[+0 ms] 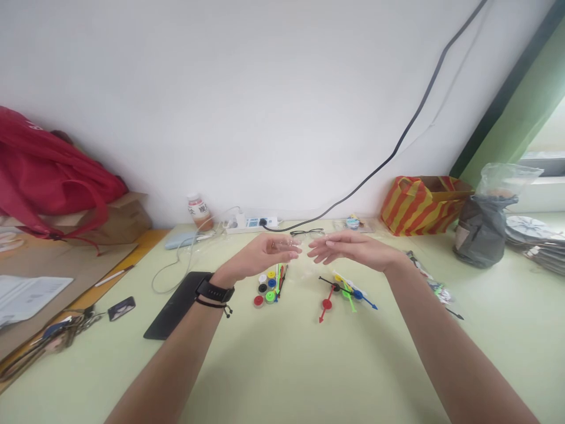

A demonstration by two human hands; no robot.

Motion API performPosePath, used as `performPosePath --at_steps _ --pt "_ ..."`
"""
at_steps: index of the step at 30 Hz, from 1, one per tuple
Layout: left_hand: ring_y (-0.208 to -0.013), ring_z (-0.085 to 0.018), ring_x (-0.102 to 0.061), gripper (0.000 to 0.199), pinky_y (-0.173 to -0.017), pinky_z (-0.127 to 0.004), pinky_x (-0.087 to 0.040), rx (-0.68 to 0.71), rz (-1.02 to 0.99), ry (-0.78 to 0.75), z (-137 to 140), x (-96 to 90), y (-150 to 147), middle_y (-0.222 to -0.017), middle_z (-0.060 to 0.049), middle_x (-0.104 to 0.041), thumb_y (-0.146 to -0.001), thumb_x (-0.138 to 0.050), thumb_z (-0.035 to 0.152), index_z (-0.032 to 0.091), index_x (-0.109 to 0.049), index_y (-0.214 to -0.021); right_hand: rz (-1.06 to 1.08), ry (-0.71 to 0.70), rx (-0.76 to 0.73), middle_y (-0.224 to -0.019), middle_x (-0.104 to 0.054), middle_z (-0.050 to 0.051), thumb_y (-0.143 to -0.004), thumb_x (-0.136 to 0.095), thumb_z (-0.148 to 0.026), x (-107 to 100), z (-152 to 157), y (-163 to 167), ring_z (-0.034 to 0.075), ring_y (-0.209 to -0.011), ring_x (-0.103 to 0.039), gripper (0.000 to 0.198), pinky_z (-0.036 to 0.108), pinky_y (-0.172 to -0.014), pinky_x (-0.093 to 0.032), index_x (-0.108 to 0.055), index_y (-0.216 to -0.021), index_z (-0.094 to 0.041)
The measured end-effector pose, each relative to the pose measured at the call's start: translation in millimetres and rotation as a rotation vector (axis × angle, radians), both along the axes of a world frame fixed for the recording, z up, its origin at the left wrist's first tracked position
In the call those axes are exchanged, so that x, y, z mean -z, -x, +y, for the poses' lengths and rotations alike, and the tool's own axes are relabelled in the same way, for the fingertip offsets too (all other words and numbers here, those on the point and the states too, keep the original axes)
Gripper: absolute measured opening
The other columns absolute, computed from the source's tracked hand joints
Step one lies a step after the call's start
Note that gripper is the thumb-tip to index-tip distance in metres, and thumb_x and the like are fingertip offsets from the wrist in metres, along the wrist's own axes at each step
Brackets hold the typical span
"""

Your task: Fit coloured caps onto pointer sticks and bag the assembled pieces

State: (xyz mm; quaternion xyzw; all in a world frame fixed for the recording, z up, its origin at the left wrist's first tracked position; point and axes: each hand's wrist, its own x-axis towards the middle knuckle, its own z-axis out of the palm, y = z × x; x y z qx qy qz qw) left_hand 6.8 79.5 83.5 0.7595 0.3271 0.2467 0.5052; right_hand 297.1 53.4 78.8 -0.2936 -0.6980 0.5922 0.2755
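Above the table, my left hand [265, 254] curls its fingers and thumb around crumpled clear plastic [288, 245], probably a thin bag. Facing it, my right hand [351, 250] has its fingers stretched out and slightly spread, holding nothing I can see. Below the left hand lie several small round coloured discs [262, 288] in white, yellow, black, blue, red and green. Beside them is a bunch of coloured plastic arrows [278, 285]. Under the right hand lie several spinner arrows with round hubs, among them a red spinner [326, 304] and a blue spinner [358, 294].
A black tablet-like slab [179, 306] lies by my left wrist. A drink bottle [200, 212], power strip [256, 222] and glasses [306, 232] stand along the wall. Farther right are a striped bag [424, 203] and a grey bag [481, 229]. Keys [66, 330] lie left.
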Motion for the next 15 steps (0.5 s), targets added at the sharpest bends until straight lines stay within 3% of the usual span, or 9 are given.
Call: performPosePath --at_steps 3,6,10,15 --pt "-0.115 -0.032 -0.071 0.043 -0.101 -0.048 -0.056 -0.054 -0.044 -0.002 1 -0.7 1 -0.122 -0.014 -0.076 -0.092 -0.070 0.053 0.020 -0.075 -0.120 0.040 -0.002 -0.033 -0.139 -0.066 0.013 -0.101 -0.059 -0.051 -2 -1 -4 0.030 -0.132 -0.060 0.046 0.053 -0.117 -0.042 -0.067 -0.136 -0.023" --pt "-0.124 -0.033 -0.066 0.045 -0.104 -0.050 -0.054 -0.009 -0.133 0.087 -3 -2.2 -3 -0.137 -0.013 -0.068 -0.096 -0.064 0.055 0.023 -0.072 -0.126 0.022 -0.037 -0.153 -0.153 -0.055 0.010 -0.096 -0.069 -0.044 -2 0 -5 0.031 -0.142 -0.051 0.051 0.053 -0.119 -0.040 -0.060 -0.144 -0.029" --pt "-0.138 -0.033 -0.054 0.046 -0.112 -0.052 -0.046 0.063 -0.264 0.210 -11 -3.4 -11 -0.150 -0.011 -0.058 -0.101 -0.056 0.054 0.028 -0.065 -0.137 0.029 -0.100 -0.165 -0.161 -0.045 0.009 -0.093 -0.073 -0.040 -3 0 0 0.031 -0.145 -0.046 0.064 0.055 -0.120 -0.036 -0.049 -0.152 -0.032" --pt "-0.139 -0.036 -0.053 0.046 -0.114 -0.054 -0.041 0.128 -0.372 0.323 -13 -1.2 -15 -0.155 -0.012 -0.053 -0.104 -0.049 0.053 0.026 -0.065 -0.137 0.042 -0.118 -0.264 -0.163 -0.041 0.009 -0.094 -0.071 -0.044 -9 -4 5 0.032 -0.147 -0.043 0.069 0.056 -0.120 -0.033 -0.044 -0.156 -0.032"
